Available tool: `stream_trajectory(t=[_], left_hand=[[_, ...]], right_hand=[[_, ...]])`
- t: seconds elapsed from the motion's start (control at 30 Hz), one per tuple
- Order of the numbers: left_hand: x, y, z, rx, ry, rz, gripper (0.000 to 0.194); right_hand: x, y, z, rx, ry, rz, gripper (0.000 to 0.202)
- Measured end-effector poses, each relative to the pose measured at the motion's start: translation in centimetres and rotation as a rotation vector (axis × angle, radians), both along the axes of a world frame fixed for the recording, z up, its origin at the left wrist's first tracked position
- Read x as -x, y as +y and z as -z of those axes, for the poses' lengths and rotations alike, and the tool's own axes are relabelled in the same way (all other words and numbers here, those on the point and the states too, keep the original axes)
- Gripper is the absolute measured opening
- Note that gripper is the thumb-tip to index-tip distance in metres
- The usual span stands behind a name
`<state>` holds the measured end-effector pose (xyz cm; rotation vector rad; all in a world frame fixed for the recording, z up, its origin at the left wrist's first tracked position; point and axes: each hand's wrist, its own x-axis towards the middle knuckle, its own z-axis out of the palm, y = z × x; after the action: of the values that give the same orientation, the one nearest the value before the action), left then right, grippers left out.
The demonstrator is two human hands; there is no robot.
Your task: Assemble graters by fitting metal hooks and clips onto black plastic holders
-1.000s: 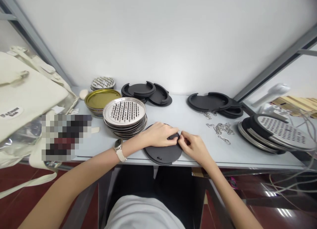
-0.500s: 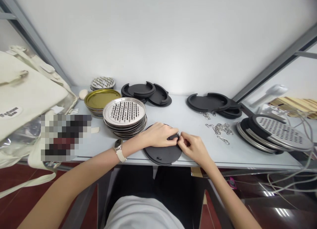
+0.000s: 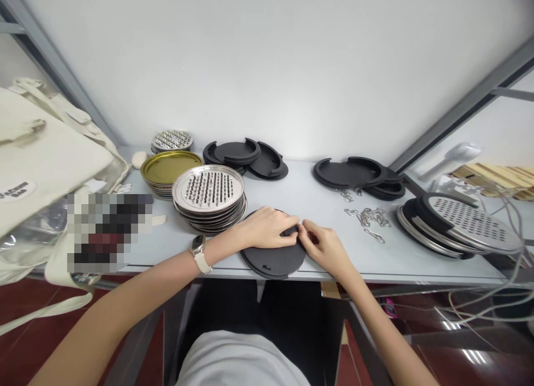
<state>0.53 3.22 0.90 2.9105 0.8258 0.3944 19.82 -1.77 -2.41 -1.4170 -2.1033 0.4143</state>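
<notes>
A round black plastic holder (image 3: 273,262) lies on the table's front edge. My left hand (image 3: 269,228) rests over its far part, thumb and forefinger closed on a black piece at its rim. My right hand (image 3: 323,242) meets it at the right side of the rim, fingertips pinched on a small shiny metal clip (image 3: 299,224), mostly hidden by the fingers. Loose metal clips (image 3: 374,217) lie in a pile to the right. Just left of my left hand stands a stack of round metal grater plates (image 3: 208,192).
Gold-coloured round plates (image 3: 172,166) are stacked at the back left. More black holders (image 3: 231,151) lie along the wall, others (image 3: 349,173) further right. Graters in black holders (image 3: 471,222) lean at the right. A cream bag (image 3: 45,152) hangs over the left side.
My hands stay at the same spot on the holder's rim. The fingertips have shifted slightly, and less of the metal clip shows between them.
</notes>
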Motion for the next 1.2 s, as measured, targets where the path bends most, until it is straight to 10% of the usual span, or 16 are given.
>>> stream_trajectory(t=[1.2], left_hand=[[0.05,-0.04,-0.07,0.006,0.0,-0.012,0.018]], right_hand=[[0.05,-0.05,-0.17,-0.023,-0.021,0.014,0.026]])
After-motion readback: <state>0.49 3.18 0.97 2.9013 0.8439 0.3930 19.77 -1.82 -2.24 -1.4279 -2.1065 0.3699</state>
